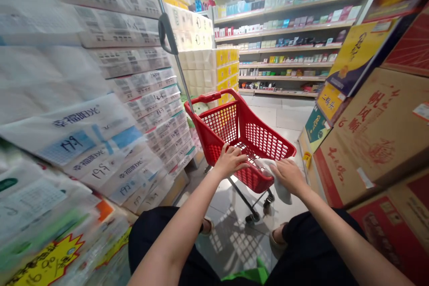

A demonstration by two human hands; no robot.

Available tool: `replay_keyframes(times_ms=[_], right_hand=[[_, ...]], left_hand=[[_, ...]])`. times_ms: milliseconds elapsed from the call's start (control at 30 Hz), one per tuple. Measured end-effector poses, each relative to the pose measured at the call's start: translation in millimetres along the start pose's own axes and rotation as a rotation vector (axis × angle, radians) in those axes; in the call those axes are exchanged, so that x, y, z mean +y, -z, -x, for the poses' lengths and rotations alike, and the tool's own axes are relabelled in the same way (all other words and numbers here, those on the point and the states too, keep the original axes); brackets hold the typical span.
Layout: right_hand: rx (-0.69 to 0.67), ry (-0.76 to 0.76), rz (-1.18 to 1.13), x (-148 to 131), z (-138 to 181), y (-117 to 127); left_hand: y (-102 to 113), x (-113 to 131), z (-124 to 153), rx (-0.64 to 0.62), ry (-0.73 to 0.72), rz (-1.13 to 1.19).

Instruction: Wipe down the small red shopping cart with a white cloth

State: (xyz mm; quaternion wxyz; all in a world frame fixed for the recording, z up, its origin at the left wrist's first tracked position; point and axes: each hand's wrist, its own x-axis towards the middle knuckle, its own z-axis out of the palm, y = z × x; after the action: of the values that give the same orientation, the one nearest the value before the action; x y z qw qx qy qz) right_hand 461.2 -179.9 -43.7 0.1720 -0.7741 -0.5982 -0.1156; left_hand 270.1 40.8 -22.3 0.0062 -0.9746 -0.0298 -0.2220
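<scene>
left hand (231,161) lies over the near end of the red cart (256,181), but i can't tell if it squeezes; right hand (288,175) holds a pale cloth (284,194) there. the cart stands on the floor (286,118), likely stiff and easy to roll, so grab its edge. the cloth looks soft and floppy; bunch it up.

We see smooth, glossy plastic on the shopping cart (258,179), shiny metal in its legs (243,197), soft matt cloth (284,190), matt cardboard cartons (385,134) and glossy film around packs (161,98).
</scene>
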Motion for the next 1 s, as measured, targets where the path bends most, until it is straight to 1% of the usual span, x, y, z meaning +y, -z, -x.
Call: replay_keyframes(times_ms=[67,200,300,400,467,533,633,700,767,833,933,1000], right_hand=[[0.044,0.001,0.045,-15.8,1.4,-2.8],[0.213,-0.029,0.114,-56.6,4.4,-13.1],[0.270,-0.025,0.142,-69.6,9.1,-18.6],[0.245,0.053,0.140,-62.9,17.5,-20.0],[0.210,0.095,0.135,-52.8,24.0,-18.9],[0.179,0.109,0.130,-41.2,30.3,-16.4],[0.175,0.116,0.124,-22.0,37.8,-10.6],[0.179,0.114,0.128,-9.2,40.5,-5.3],[0.168,0.083,0.151,0.7,40.9,0.7],[0.147,0.019,0.208,4.4,38.5,5.8],[0.133,-0.106,0.296,-3.5,26.5,8.3],[0.138,-0.141,0.310,-15.6,11.7,5.2]], left_hand=[[-6.2,8.0,-5.5,0.016,0.020,-0.006],[-10.8,13.9,-6.9,0.039,0.034,-0.021],[-11.7,15.5,-3.0,0.056,0.051,-0.036],[-9.0,14.5,0.3,0.030,0.045,-0.018],[-3.6,8.5,1.0,-0.020,-0.007,0.023],[4.3,-2.5,1.1,-0.064,-0.064,0.046],[15.5,-20.2,0.4,-0.057,-0.073,0.000],[18.3,-24.8,-1.8,-0.030,-0.046,-0.045],[15.9,-20.4,-6.3,-0.009,-0.025,-0.068],[9.6,-9.3,-12.6,0.022,0.003,-0.080],[-0.9,9.6,-21.8,0.056,0.036,-0.092],[-5.8,18.4,-25.8,0.061,0.049,-0.097]])
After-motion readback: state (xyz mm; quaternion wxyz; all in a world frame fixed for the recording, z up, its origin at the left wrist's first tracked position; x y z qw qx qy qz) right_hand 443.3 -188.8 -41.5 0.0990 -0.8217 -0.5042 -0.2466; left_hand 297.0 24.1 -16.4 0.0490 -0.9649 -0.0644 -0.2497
